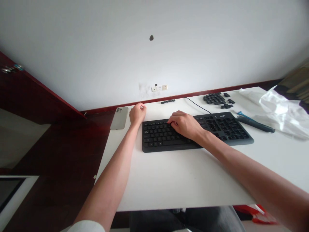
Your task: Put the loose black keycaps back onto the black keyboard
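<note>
A black keyboard [169, 147] lies on the white table. Its left and middle parts bear keycaps, while many key places in the right-hand block show bare. My right hand [184, 124] rests on the middle of the keyboard, fingers drawn together at the upper key rows; whatever is under the fingertips is hidden. Left of the keyboard, my left hand [137, 113] rests on the table with its fingers curled closed, and I cannot make out what is inside. Loose black keycaps [214, 98] are heaped behind the keyboard, and a short row of small keycaps [168, 101] lies near the wall.
A phone [120, 118] lies by the table's left edge. Right of the keyboard are a black-and-blue handled tool [256, 123] and a crumpled white plastic bag [277, 108]. A cable [198, 105] runs from the keyboard toward the wall, which has sockets [159, 88].
</note>
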### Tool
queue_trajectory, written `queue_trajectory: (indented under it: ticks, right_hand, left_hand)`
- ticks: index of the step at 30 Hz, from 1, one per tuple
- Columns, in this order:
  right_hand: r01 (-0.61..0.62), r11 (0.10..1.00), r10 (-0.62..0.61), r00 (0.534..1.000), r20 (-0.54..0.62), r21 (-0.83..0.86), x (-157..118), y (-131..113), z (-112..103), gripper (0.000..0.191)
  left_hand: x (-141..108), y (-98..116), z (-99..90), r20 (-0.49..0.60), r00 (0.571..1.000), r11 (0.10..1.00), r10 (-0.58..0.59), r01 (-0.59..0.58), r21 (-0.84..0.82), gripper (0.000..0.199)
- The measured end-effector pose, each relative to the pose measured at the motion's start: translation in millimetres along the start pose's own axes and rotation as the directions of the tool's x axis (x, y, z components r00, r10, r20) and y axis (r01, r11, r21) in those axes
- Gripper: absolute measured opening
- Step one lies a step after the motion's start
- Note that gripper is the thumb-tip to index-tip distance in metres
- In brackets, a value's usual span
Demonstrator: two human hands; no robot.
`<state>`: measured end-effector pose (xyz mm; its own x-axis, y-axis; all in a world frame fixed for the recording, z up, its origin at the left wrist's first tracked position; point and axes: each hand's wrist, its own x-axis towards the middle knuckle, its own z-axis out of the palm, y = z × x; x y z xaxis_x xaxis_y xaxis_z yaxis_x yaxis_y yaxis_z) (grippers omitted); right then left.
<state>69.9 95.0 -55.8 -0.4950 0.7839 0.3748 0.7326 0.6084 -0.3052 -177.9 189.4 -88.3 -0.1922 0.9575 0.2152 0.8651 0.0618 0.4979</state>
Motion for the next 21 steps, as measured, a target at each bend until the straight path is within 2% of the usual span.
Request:
queue_trajectory:
  ticks: [3,5,10,14,16,17,19,21]
  right_hand:
    - [0.019,0.999,-0.014,0.987,-0.158,0.026,-1.1,0.7,-4.8,0.028]
    - [0.011,1.000,-0.006,0.977,-0.215,0.026,-1.4,2.1,-6.8,0.031]
    - [0.008,0.998,-0.005,0.998,-0.062,0.060,-0.6,7.5,-4.0,0.036]
    - [0.014,0.995,-0.004,0.994,-0.106,0.101,-0.4,-2.3,-1.6,0.031]
    - [0.121,0.978,-0.102,0.988,-0.118,0.171,-2.6,-18.7,3.5,0.028]
    - [0.227,0.948,-0.209,0.972,-0.103,0.221,-4.9,-29.6,8.2,0.025]
    - [0.419,0.852,-0.418,0.905,-0.074,0.315,-12.9,-54.7,21.8,0.020]
    - [0.531,0.770,-0.559,0.829,-0.027,0.353,-25.0,-79.3,38.4,0.016]
  left_hand:
    - [0.9,0.3,0.1,0.003,1.000,1.000,-0.008,0.008,0.004,0.016]
    - [1.4,0.8,-0.1,0.002,1.000,1.000,-0.008,0.008,0.020,0.016]
    - [2.1,1.7,-0.5,0.005,1.000,0.999,-0.012,0.012,0.032,0.016]
    - [2.3,1.5,-0.4,0.016,1.000,0.999,-0.008,0.007,0.041,0.015]
    - [2.0,1.4,-0.2,0.010,1.000,0.999,-0.001,0.001,0.047,0.016]
    - [1.7,1.5,-0.1,0.011,1.000,0.999,0.004,-0.005,0.048,0.017]
    - [0.9,2.0,-0.2,0.011,1.000,0.998,0.010,-0.010,0.056,0.017]
    - [0.1,2.7,-0.6,0.014,1.000,0.997,0.017,-0.018,0.069,0.017]
